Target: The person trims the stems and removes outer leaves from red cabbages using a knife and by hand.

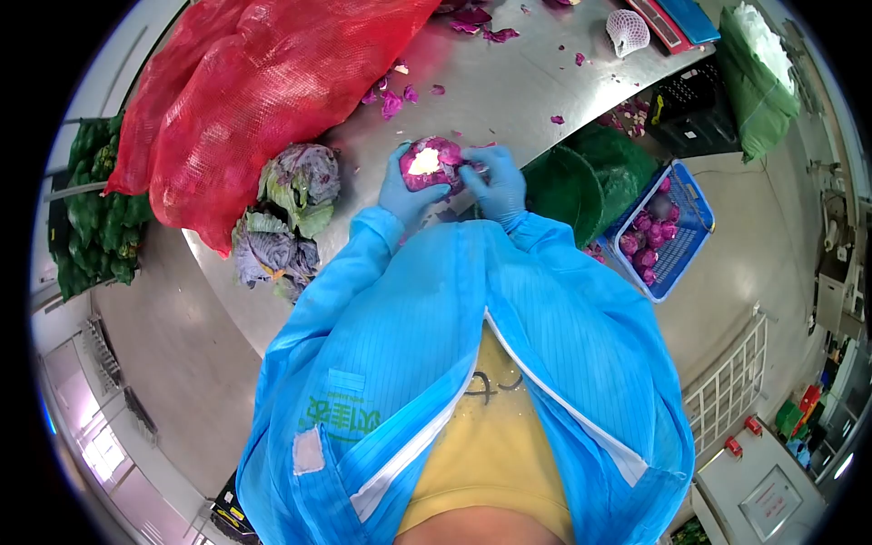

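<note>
A purple-red cabbage (442, 156) with a pale cut patch is held above the steel table (509, 82). My left hand (406, 191), in a blue glove, curls around its left and lower side. The fingers of my right hand (500, 184), also gloved in blue, are bent and pressed at the cabbage's right edge. A bit of purple leaf shows by those fingertips, but what exactly they pinch is partly hidden. Left of my left hand lie cabbages with dull outer leaves (304, 186), beside a large red mesh sack (263, 91).
A green bin (568, 191) stands close by my right hand. Beyond it are a blue basket (686, 250) of purple cabbages and a black crate (692, 113). Loose leaf scraps (391, 104) and a white foam net (627, 33) lie on the table.
</note>
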### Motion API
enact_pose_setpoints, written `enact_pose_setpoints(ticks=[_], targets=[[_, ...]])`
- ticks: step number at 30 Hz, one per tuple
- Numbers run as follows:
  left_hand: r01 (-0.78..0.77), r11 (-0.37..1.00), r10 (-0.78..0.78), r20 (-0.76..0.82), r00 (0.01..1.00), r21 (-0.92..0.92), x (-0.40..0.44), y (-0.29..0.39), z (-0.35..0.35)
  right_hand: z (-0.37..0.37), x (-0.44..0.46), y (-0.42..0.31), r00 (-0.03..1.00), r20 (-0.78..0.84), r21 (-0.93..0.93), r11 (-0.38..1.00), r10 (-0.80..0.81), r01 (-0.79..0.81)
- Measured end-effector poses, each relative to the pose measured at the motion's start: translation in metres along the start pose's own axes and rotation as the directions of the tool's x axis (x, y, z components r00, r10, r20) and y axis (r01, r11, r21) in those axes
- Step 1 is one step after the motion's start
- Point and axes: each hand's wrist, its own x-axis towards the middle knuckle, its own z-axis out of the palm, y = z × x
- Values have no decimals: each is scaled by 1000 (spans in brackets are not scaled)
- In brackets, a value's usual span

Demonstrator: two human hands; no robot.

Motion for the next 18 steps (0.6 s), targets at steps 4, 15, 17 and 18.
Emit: enact_pose_setpoints(ticks=[4, 15, 17, 18], targets=[[73, 997, -73, -19, 997, -27, -5, 16, 8, 5, 2, -14, 992, 123, -104, 995, 20, -7], [14, 990, -5, -67, 998, 137, 0, 1, 9, -9, 29, -3, 922, 380, -44, 997, 80, -69], [-24, 973, 41, -66, 997, 228, 3, -13, 4, -14, 27, 2, 917, 391, 51, 993, 77, -104], [-24, 973, 40, -67, 997, 230, 1, -5, 5, -21, 25, 2, 892, 451, 69, 997, -3, -32]])
